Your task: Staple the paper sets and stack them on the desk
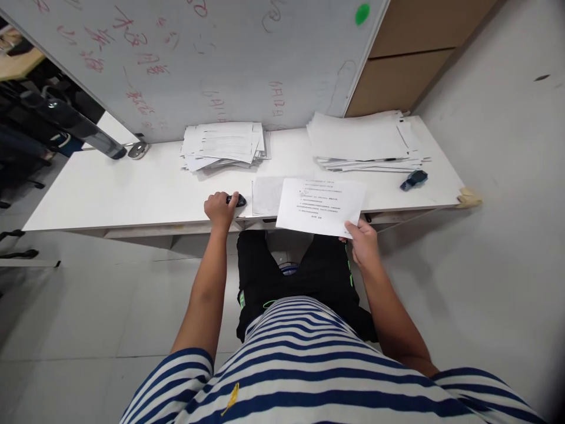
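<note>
My left hand (219,210) rests at the table's front edge, its fingers closed round a small black object (241,201). Only the object's rounded end shows, so I cannot tell its kind. In my right hand (364,240) is a printed sheet of paper (321,207), pinched by its lower right corner with the thumb on top. The sheet tilts over the table edge and partly covers a paler sheet (266,196) lying on the table.
Two paper stacks, one left (223,144) and one right (359,138), stand at the back of the white table (110,194), before a whiteboard (247,59). A dark bottle (83,129) and a mouse-like object (138,150) lie left; a small dark-blue device (414,180) lies right.
</note>
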The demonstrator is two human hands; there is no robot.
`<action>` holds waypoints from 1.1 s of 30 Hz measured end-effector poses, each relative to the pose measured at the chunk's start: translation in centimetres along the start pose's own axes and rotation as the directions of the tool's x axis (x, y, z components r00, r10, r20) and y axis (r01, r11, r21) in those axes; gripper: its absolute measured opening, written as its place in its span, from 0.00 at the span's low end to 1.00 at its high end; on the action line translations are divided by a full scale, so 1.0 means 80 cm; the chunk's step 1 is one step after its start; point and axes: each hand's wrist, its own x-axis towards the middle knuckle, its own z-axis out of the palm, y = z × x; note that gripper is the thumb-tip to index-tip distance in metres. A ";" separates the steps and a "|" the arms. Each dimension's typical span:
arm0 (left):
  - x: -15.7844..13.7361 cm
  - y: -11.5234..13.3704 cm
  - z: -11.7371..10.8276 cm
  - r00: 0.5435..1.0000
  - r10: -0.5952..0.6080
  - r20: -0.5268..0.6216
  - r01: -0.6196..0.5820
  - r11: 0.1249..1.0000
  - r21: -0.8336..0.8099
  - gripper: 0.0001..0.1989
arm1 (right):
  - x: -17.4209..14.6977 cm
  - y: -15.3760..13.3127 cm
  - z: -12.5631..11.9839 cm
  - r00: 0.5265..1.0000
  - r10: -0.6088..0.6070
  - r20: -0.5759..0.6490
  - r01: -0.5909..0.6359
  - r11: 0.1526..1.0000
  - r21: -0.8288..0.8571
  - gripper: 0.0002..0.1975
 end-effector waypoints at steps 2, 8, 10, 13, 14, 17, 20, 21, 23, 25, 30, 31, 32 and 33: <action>0.000 0.000 0.001 1.000 -0.004 -0.006 0.004 1.000 -0.004 0.20 | 0.000 0.000 0.002 0.999 -0.018 -0.044 0.020 0.999 0.028 0.15; -0.001 0.001 0.001 1.000 -0.009 0.008 0.009 1.000 -0.030 0.20 | 0.011 -0.031 0.045 0.999 -0.053 0.013 0.053 0.999 0.004 0.13; -0.001 0.002 0.001 1.000 -0.022 0.015 0.022 0.999 -0.040 0.20 | 0.017 -0.041 0.068 0.995 -0.055 0.078 0.057 0.998 -0.019 0.14; -0.001 0.001 0.004 1.000 -0.029 0.009 0.030 0.999 -0.045 0.20 | 0.034 -0.047 0.100 0.983 -0.052 0.174 0.066 0.995 -0.079 0.15; -0.001 0.001 0.005 1.000 -0.028 0.002 0.028 0.999 -0.040 0.19 | 0.042 -0.047 0.109 0.978 -0.049 0.203 0.075 0.990 -0.122 0.15; -0.002 0.001 0.007 1.000 -0.015 -0.010 0.015 1.000 -0.023 0.20 | 0.065 -0.041 0.125 0.964 -0.060 0.261 0.156 0.918 -0.364 0.16; -0.003 0.001 0.008 1.000 -0.012 0.000 0.012 1.000 -0.016 0.20 | 0.076 -0.034 0.129 0.961 -0.110 0.254 0.264 0.639 -0.722 0.20; -0.003 0.001 0.008 1.000 -0.014 0.004 0.014 1.000 -0.017 0.20 | 0.076 -0.033 0.130 0.961 -0.118 0.251 0.275 0.517 -0.811 0.21; -0.003 0.001 0.008 1.000 -0.017 0.008 0.017 1.000 -0.019 0.20 | 0.074 -0.032 0.129 0.962 -0.102 0.254 0.273 0.323 -0.906 0.23; -0.004 0.001 0.008 1.000 -0.016 0.014 0.016 1.000 -0.019 0.20 | 0.071 -0.031 0.130 0.963 -0.081 0.257 0.269 0.231 -0.935 0.23; -0.004 0.002 0.006 0.999 -0.014 0.030 0.015 0.999 -0.028 0.20 | 0.070 -0.029 0.128 0.963 -0.100 0.251 0.267 0.191 -0.945 0.22; -0.005 0.003 0.005 0.999 -0.018 0.036 0.020 0.999 -0.035 0.20 | 0.071 -0.028 0.128 0.962 -0.104 0.252 0.268 0.193 -0.944 0.22; -0.005 0.003 0.005 0.999 -0.024 0.043 0.026 0.999 -0.044 0.20 | 0.071 -0.026 0.127 0.961 -0.110 0.253 0.271 0.198 -0.942 0.22; -0.005 0.004 0.004 0.998 -0.029 0.051 0.032 0.998 -0.054 0.20 | 0.072 -0.025 0.126 0.959 -0.118 0.256 0.276 0.205 -0.939 0.22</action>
